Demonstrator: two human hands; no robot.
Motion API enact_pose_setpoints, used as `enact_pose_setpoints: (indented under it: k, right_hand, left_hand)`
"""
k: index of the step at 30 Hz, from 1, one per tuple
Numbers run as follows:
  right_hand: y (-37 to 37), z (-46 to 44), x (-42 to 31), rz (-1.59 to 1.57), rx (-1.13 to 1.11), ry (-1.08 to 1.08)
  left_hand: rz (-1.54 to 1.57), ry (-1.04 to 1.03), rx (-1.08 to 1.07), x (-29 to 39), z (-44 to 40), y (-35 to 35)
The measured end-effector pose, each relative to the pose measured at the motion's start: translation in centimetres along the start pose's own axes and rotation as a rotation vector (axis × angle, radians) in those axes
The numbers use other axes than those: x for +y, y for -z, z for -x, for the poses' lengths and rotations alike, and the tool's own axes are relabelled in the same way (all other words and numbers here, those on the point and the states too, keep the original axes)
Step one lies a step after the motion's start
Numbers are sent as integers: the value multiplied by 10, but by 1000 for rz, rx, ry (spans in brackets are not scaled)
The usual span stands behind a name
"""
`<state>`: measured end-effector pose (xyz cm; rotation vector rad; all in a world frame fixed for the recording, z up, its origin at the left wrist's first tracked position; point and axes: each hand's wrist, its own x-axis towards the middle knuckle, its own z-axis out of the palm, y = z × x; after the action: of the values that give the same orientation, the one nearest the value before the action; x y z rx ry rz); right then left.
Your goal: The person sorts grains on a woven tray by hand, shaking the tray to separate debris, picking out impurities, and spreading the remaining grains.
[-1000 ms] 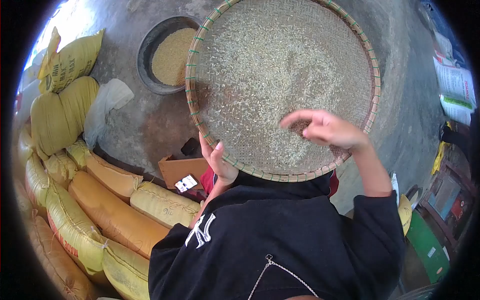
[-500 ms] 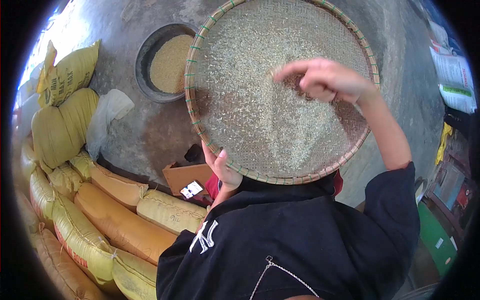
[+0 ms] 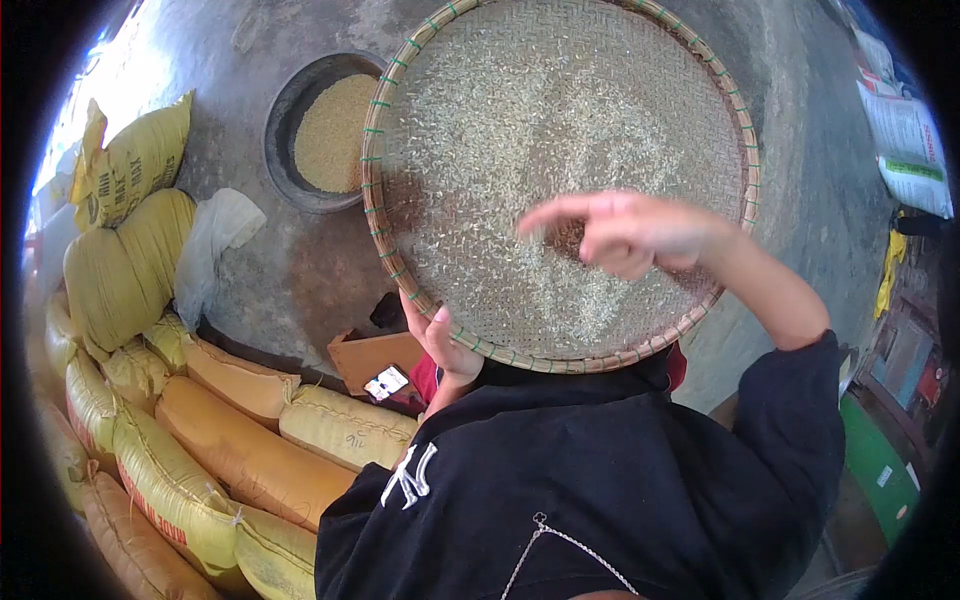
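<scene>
A round woven bamboo winnowing tray (image 3: 715,120) with green ties around its rim is held out in front of me. Pale grain (image 3: 470,130) lies spread in a thin layer over its weave. My left hand (image 3: 445,345) grips the rim at the lower left, thumb on top and the other fingers partly hidden beneath. Over the middle of the tray is my right hand (image 3: 630,235), blurred by motion. Its index finger points left, apart from the curled fingers, just above the grain; whether it touches the grain I cannot tell.
A dark basin (image 3: 285,150) of grain stands on the concrete floor, partly behind the tray. Filled sacks (image 3: 250,440) are stacked at left. A phone (image 3: 386,382) lies beside a brown box (image 3: 365,355). Printed bags (image 3: 912,150) stand at far right.
My right hand has moved down toward me and slightly left across the tray, its index finger still extended. My left hand stays on the rim.
</scene>
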<state>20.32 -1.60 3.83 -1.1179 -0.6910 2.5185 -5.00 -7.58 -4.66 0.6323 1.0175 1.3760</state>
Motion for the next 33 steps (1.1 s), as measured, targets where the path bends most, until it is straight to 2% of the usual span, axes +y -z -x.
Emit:
enact_pose_setpoints:
  k: [2, 4, 9, 12, 13, 15, 16, 18, 19, 21, 23, 27, 29, 30, 32, 33]
  right_hand:
    - [-12, 1, 20, -38, -43, -71]
    - [-18, 0, 38, -53, -145, -251]
    - [-22, -7, 37, 7, -184, -276]
    - [-25, -20, 10, 301, -6, -91]
    - [-22, -23, 1, 304, -7, -88]
    - [-14, -30, -16, 186, 141, 166]
    - [-10, -30, -26, 190, 137, 167]
    - [-1, -28, -47, 109, 387, 343]
    - [10, -30, -50, 114, 382, 342]
    - [31, -29, -54, -70, 430, 515]
    - [32, -28, -54, -118, 426, 500]
    - [2, -29, -42, 31, 453, 399]
    - [-11, -30, -29, 55, 270, 215]
    - [-19, -28, -22, 56, 268, 213]
    - [-33, -24, -7, 39, 75, 5]
    - [-35, -24, 0, 40, 72, 3]
  left_hand:
    - [-10, 1, -3, 0, 0, 0]
    - [-19, -2, -3, 0, 0, 0]
    - [-26, 0, 8, -2, 0, 1]
    - [-1, 8, -10, 1, 1, -2]
    - [-1, 4, -11, 0, 2, -1]
    - [-31, -12, 0, -4, 2, 5]
    - [-31, -17, 2, -4, 2, 7]
    - [-11, -11, -21, -4, 3, 9]
    - [-9, -15, -16, -4, 4, 9]
    - [15, -8, 28, -4, 5, 9]
    - [5, -8, 8, -4, 3, 10]
    - [26, 4, -24, -2, 2, 7]
    - [25, 2, -40, 0, 1, 7]
    - [23, 2, -59, 1, 0, 7]
    - [-23, 11, -32, 2, 1, 5]
    - [-70, 22, -9, 2, 1, 4]
